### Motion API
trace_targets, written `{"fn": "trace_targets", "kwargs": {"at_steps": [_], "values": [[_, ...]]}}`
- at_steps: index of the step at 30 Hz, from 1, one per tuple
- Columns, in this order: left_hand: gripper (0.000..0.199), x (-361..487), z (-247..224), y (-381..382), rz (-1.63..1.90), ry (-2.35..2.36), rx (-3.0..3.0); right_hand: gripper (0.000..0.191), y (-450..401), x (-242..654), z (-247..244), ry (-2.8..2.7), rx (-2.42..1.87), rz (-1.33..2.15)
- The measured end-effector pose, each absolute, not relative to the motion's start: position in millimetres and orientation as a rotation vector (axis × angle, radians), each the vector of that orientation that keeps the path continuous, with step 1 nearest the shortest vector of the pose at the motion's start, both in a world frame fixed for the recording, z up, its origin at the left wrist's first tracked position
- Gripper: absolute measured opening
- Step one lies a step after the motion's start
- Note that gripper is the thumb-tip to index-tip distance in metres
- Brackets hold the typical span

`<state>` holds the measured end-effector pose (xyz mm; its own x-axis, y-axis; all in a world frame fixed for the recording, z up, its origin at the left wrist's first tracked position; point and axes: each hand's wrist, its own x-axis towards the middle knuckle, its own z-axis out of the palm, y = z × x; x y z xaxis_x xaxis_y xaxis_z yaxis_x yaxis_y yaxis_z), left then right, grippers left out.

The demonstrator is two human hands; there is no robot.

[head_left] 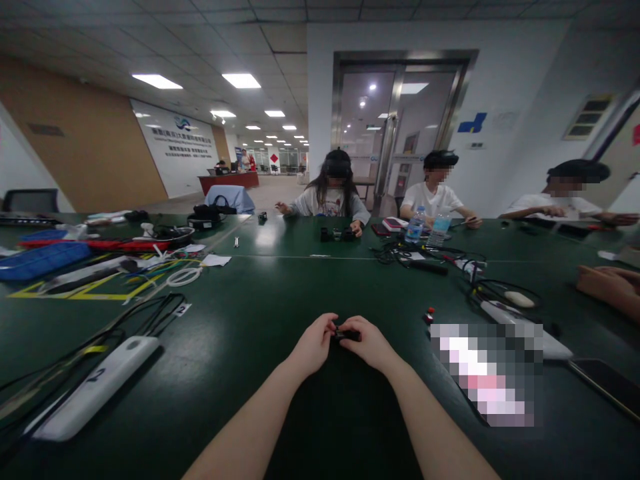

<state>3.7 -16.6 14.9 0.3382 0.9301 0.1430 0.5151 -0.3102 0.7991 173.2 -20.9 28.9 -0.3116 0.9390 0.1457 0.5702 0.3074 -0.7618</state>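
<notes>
- A green worktop [240, 373] is filling the foreground of a room, with glass doors [395, 127] standing beyond it.
- The left hand [315, 343] is closing its fingers on the left end of a small dark part [345, 335]; the part's exact shape is being hidden by the fingers.
- The right hand [367, 341] is gripping the same part from the right, fingers curling around it.
- The part is sitting between the hands, close over the worktop.
- From the hands, a small red-and-black piece [430, 315] is lying near three o'clock, and a pixelated object [483, 377] is lying between three and four.
- A white power strip [100, 387] is resting between eight and nine o'clock.
- Two bottles [415, 227] are standing at one o'clock.
- At twelve o'clock, a person [325, 200] is touching a dark object [337, 234].
</notes>
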Motion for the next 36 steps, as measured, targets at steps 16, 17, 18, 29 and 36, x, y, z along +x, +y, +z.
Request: {"fn": "trace_targets", "kwargs": {"at_steps": [16, 17, 18, 29, 36], "values": [[0.035, 2, 18, -16, 0.778, 1.233, 1.939, 0.021, -21, 173, 26, -1.994, -1.375, 0.795], [0.035, 2, 19, -17, 0.774, 1.236, 1.938, 0.021, -21, 173, 27, -1.993, -1.378, 0.799], [0.035, 2, 20, -17, 0.771, 1.241, 1.936, 0.020, -21, 173, 27, -1.992, -1.382, 0.800], [0.035, 2, 17, -15, 0.775, 1.238, 1.957, 0.016, -19, 172, 26, -1.909, -1.326, 0.828], [0.037, 1, 22, -19, 0.751, 1.248, 1.938, 0.034, -8, 185, 20, -1.109, -1.251, 1.141]]}}
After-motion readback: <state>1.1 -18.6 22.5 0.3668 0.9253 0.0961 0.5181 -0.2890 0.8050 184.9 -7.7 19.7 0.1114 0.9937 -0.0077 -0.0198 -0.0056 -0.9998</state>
